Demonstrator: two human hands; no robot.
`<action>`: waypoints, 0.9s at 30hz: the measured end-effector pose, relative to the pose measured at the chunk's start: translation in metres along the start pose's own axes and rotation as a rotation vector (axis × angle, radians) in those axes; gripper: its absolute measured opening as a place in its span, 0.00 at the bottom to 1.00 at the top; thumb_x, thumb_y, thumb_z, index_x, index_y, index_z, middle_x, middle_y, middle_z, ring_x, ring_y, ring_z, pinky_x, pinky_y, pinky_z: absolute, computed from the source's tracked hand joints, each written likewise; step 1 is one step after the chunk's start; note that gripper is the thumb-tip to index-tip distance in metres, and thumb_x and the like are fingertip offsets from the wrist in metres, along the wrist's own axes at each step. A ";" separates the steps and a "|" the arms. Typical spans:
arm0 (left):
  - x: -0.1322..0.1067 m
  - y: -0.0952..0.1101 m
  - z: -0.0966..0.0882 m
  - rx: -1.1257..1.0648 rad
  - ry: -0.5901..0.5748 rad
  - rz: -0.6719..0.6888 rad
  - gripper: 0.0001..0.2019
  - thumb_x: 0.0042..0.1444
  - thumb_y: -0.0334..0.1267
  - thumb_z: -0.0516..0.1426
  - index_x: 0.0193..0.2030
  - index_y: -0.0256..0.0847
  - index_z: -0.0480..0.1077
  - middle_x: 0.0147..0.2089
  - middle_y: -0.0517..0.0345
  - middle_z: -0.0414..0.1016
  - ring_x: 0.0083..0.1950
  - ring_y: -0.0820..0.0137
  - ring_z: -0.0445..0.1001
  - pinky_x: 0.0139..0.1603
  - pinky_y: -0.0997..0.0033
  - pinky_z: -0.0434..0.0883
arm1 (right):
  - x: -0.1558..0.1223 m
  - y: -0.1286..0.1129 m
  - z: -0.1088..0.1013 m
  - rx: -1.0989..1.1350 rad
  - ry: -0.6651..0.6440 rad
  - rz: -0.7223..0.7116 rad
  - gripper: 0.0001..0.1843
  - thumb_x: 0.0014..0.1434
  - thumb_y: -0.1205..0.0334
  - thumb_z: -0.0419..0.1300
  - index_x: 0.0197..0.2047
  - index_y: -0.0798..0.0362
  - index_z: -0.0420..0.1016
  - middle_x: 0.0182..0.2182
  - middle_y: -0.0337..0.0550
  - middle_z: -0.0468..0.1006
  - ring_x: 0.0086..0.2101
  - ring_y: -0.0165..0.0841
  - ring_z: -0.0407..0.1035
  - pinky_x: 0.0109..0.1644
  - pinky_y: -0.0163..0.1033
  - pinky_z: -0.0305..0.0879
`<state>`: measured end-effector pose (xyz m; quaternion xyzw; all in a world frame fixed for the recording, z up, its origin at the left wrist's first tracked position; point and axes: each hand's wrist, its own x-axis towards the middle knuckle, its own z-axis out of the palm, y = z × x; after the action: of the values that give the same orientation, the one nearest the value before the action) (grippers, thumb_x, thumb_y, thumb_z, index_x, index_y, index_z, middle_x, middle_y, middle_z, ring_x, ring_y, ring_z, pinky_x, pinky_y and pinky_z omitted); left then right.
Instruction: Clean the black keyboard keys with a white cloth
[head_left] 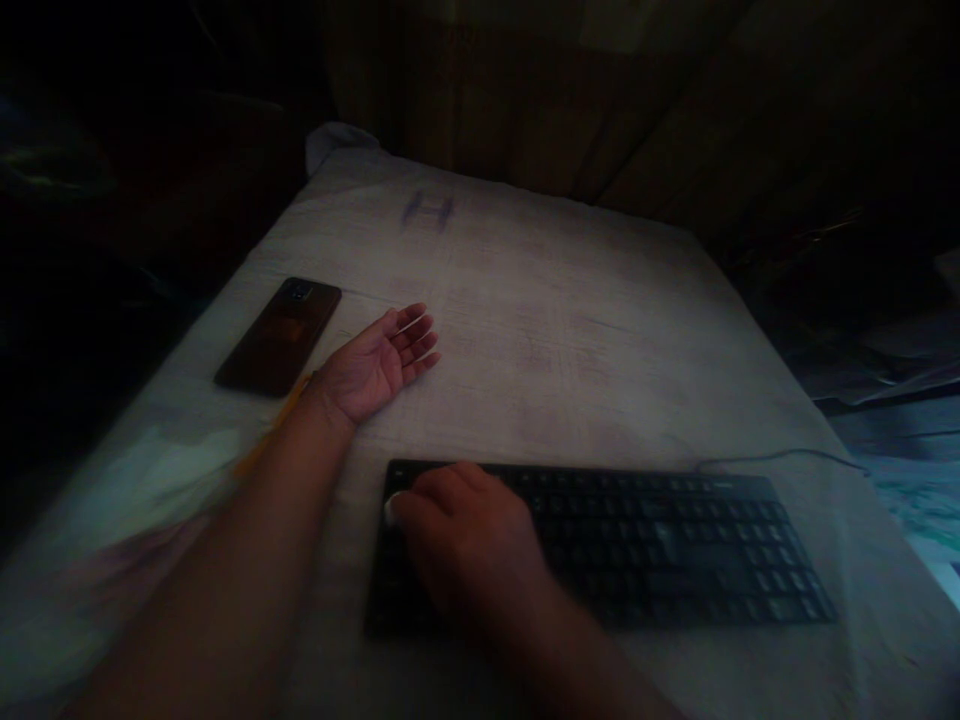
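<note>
A black keyboard [622, 545] lies along the near side of a cloth-covered table. Over its left end is my right hand [472, 535], fingers curled and pressed together around a small white wad [391, 508]. Only a bit of the wad shows at the fingertips, so I cannot tell if it is cotton, tissue or cloth. My left hand [379, 365] rests palm up on the table beyond the keyboard, fingers loosely stretched out and nothing in them. To its left a dark brown phone [279, 338] lies with its camera side up.
A pale, faintly checked cloth [540, 330] covers the table. Something orange-yellow [274, 428] shows beside my left forearm. The keyboard's cable [787, 456] runs off to the right edge. A dark brown curtain or panel [525, 100] hangs behind the table.
</note>
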<state>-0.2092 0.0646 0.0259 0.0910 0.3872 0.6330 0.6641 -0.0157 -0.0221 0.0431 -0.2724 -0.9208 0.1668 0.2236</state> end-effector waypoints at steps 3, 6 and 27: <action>0.000 0.000 0.000 -0.001 -0.006 -0.007 0.17 0.71 0.37 0.46 0.42 0.37 0.76 0.37 0.57 0.81 0.39 0.72 0.79 0.48 0.66 0.75 | -0.001 0.003 0.000 0.001 -0.017 0.013 0.06 0.62 0.70 0.60 0.37 0.51 0.78 0.34 0.41 0.78 0.32 0.35 0.66 0.33 0.38 0.60; 0.000 0.000 0.000 -0.001 -0.010 -0.007 0.17 0.71 0.37 0.46 0.42 0.37 0.76 0.37 0.57 0.81 0.38 0.72 0.79 0.47 0.66 0.75 | -0.005 0.006 -0.005 0.011 -0.037 0.016 0.07 0.62 0.70 0.60 0.38 0.51 0.78 0.34 0.41 0.78 0.33 0.35 0.67 0.33 0.38 0.61; 0.001 -0.001 -0.003 0.053 -0.025 0.012 0.14 0.69 0.38 0.49 0.43 0.40 0.76 0.39 0.55 0.81 0.42 0.70 0.79 0.52 0.64 0.74 | -0.035 0.025 -0.032 -0.024 0.007 0.115 0.12 0.65 0.71 0.53 0.41 0.54 0.79 0.35 0.46 0.80 0.33 0.35 0.71 0.34 0.37 0.66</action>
<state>-0.2107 0.0647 0.0229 0.1189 0.3951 0.6254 0.6622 0.0372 -0.0165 0.0487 -0.3284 -0.9048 0.1673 0.2134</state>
